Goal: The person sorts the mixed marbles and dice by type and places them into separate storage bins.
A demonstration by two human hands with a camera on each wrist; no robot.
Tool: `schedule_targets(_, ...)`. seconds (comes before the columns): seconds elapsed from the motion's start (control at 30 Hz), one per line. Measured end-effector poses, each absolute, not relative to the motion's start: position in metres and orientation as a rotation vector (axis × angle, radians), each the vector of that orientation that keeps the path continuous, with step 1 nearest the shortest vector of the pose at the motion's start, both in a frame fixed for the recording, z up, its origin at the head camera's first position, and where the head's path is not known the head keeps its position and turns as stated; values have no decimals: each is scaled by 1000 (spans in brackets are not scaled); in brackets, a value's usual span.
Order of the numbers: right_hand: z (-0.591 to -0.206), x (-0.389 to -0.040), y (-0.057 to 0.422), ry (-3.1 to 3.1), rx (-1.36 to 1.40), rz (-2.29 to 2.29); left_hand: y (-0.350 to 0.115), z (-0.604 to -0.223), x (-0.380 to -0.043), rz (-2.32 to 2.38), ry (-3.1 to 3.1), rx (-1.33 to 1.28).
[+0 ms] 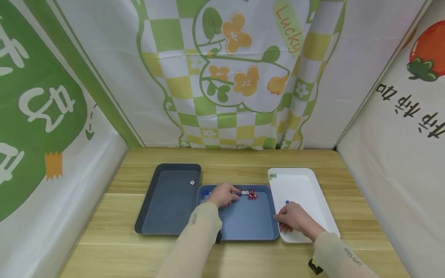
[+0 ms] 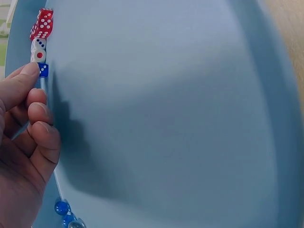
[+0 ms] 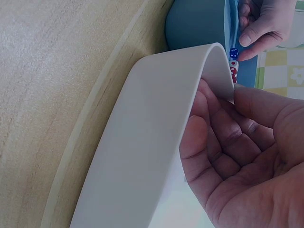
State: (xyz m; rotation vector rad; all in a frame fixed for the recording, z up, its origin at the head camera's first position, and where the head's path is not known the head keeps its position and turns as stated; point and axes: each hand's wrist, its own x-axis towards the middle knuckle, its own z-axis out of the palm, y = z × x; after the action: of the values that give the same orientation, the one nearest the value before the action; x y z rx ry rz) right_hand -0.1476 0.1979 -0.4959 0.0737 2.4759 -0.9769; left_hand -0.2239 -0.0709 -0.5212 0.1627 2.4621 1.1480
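Observation:
My left hand (image 1: 222, 195) is at the far side of the blue tray (image 1: 247, 222). In the left wrist view its thumb and index finger pinch a blue die (image 2: 43, 70), the other fingers curled. That die stands in a row with white dice (image 2: 39, 50) and red dice (image 2: 43, 23) along the tray's wall. At the near left part of the white tray (image 1: 313, 193), my right hand (image 1: 293, 216) grips the rim, its curled fingers inside the wall and the thumb at the edge. A blue bead (image 1: 287, 202) lies in the white tray just beyond this hand.
To the left is a dark grey tray (image 1: 167, 204) with one white die (image 1: 192, 183). Blue beads (image 1: 205, 192) sit in the blue tray's far left corner. Clear greenish beads (image 1: 272, 176) lie in the white tray's far left corner. A patterned curtain (image 1: 240, 127) hangs behind the table.

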Motion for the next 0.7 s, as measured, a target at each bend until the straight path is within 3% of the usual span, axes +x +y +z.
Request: schedule_targets(0.7,-495,-146,197,2476,65,-1009,-79,-527,-224,1170,2471,207)
